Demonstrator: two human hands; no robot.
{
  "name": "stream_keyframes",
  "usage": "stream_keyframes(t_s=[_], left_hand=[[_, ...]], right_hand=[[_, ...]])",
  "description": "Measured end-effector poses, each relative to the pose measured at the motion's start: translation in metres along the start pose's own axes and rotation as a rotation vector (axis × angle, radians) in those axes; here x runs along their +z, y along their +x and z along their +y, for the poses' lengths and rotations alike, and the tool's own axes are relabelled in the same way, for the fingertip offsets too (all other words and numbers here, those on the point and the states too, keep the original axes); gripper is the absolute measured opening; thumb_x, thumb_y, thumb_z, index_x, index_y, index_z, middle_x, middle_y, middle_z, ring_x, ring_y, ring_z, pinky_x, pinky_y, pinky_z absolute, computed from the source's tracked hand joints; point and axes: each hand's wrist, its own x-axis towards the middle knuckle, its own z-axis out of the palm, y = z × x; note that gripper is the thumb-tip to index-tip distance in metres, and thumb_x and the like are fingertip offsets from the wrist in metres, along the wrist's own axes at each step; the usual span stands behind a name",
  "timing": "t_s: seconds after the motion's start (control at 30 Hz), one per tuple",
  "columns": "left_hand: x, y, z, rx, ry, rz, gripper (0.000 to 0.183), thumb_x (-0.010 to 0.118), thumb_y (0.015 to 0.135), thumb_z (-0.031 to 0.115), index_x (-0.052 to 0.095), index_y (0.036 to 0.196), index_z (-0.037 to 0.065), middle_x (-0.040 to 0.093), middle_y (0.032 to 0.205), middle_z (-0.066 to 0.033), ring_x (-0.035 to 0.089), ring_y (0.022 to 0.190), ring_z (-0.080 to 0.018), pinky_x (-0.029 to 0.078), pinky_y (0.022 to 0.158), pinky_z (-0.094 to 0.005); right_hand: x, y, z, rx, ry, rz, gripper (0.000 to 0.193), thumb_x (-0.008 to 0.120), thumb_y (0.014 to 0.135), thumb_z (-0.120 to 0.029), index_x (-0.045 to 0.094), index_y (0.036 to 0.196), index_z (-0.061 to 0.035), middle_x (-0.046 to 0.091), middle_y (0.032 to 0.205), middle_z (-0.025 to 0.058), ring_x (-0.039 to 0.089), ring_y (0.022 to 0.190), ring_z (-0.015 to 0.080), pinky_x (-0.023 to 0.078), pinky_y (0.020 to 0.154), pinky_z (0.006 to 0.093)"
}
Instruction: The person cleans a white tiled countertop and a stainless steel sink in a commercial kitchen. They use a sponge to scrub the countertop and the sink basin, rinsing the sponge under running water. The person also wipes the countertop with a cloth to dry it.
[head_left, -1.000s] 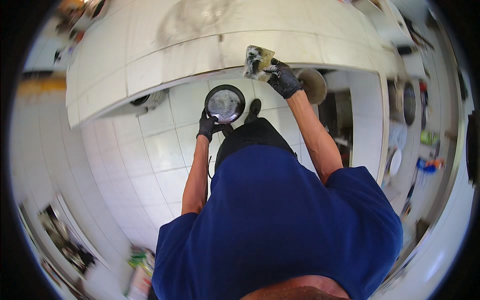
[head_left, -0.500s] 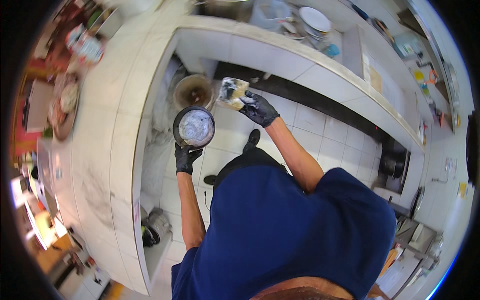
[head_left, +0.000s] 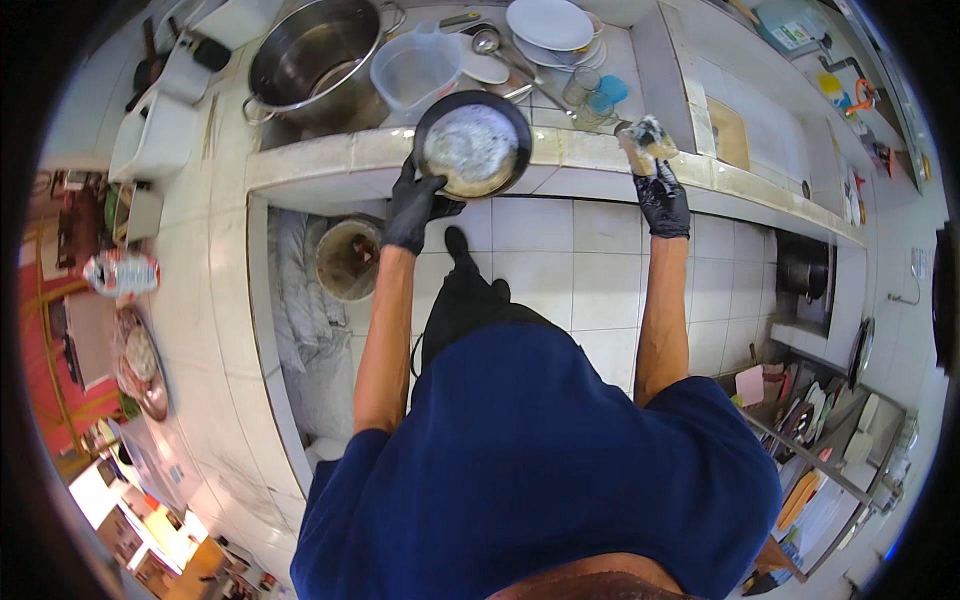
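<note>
Both hands wear black gloves. My left hand [head_left: 412,210] is closed on the near left rim of a round black pan [head_left: 523,135], tilted so its inside shows. Whitish suds cover most of that inside. The pan is held above the tiled front ledge of the counter. Well to the right, my right hand [head_left: 664,205] grips a sponge [head_left: 640,158], yellowish with white lather and dark smears. Suds cling to that glove's fingers too. The sponge is apart from the pan, near the counter's front ledge.
Beyond the ledge are a large steel pot [head_left: 315,60], a clear plastic tub [head_left: 415,72], a ladle [head_left: 487,41], stacked white plates [head_left: 550,25] and glasses [head_left: 582,87]. A bucket [head_left: 347,262] stands below on the floor. Tiled counter [head_left: 225,330] runs along my left; a dish rack [head_left: 835,470] is at right.
I have turned toward the counter with the pots and plates. The pan has come up over its ledge. My right hand has moved the sponge away from the pan to the right.
</note>
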Motion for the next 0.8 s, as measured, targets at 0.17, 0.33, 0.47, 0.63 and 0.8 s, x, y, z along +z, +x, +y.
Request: stream_keyframes(t_s=[0.17, 0.33, 0.47, 0.63, 0.8], left_hand=[[0.073, 0.151, 0.017, -0.073, 0.010, -0.171, 0.057, 0.052, 0.075, 0.003, 0.026, 0.127, 0.005, 0.054, 0.098, -0.0208, 0.062, 0.068, -0.0315, 0.056, 0.059, -0.0374], [0.121, 0.254, 0.011, -0.169, 0.025, -0.248, 0.043, 0.050, 0.076, 0.001, 0.034, 0.115, 0.005, 0.052, 0.099, -0.0192, 0.061, 0.072, -0.0329, 0.056, 0.059, -0.0384], [0.137, 0.301, -0.004, -0.277, 0.011, -0.261, 0.038, 0.049, 0.076, 0.000, 0.036, 0.111, 0.007, 0.051, 0.094, -0.0178, 0.060, 0.074, -0.0343, 0.056, 0.058, -0.0404], [0.186, 0.388, -0.036, -0.340, -0.240, -0.187, 0.039, 0.051, 0.072, 0.002, 0.037, 0.107, 0.010, 0.048, 0.100, -0.0166, 0.058, 0.077, -0.0347, 0.053, 0.060, -0.0475], [0.128, 0.475, -0.057, -0.029, -0.379, 0.024, 0.049, 0.049, 0.072, 0.000, 0.036, 0.118, 0.011, 0.045, 0.114, -0.0193, 0.052, 0.090, -0.0425, 0.049, 0.068, -0.0556]], right_hand=[[-0.008, 0.050, -0.046, -0.226, -0.064, 0.029, 0.039, 0.044, 0.085, -0.002, 0.036, 0.123, 0.0010, 0.044, 0.119, 0.0141, 0.045, 0.108, 0.0220, 0.038, 0.093, 0.0338], [-0.007, 0.050, -0.071, -0.412, -0.114, 0.235, 0.042, 0.046, 0.084, -0.004, 0.037, 0.125, -0.0010, 0.044, 0.121, 0.0099, 0.047, 0.106, 0.0200, 0.039, 0.091, 0.0321], [-0.031, 0.056, -0.080, -0.506, -0.448, 0.317, 0.043, 0.045, 0.087, -0.007, 0.034, 0.127, -0.0008, 0.043, 0.124, 0.0078, 0.046, 0.106, 0.0178, 0.038, 0.090, 0.0303], [-0.055, 0.113, -0.153, -0.460, -0.156, 0.338, 0.039, 0.043, 0.087, -0.007, 0.036, 0.124, 0.0028, 0.045, 0.121, 0.0139, 0.046, 0.108, 0.0237, 0.038, 0.093, 0.0362], [-0.093, 0.193, -0.209, -0.367, -0.107, 0.132, 0.034, 0.047, 0.084, -0.006, 0.043, 0.116, 0.0020, 0.050, 0.116, 0.0139, 0.048, 0.108, 0.0249, 0.039, 0.092, 0.0377]])
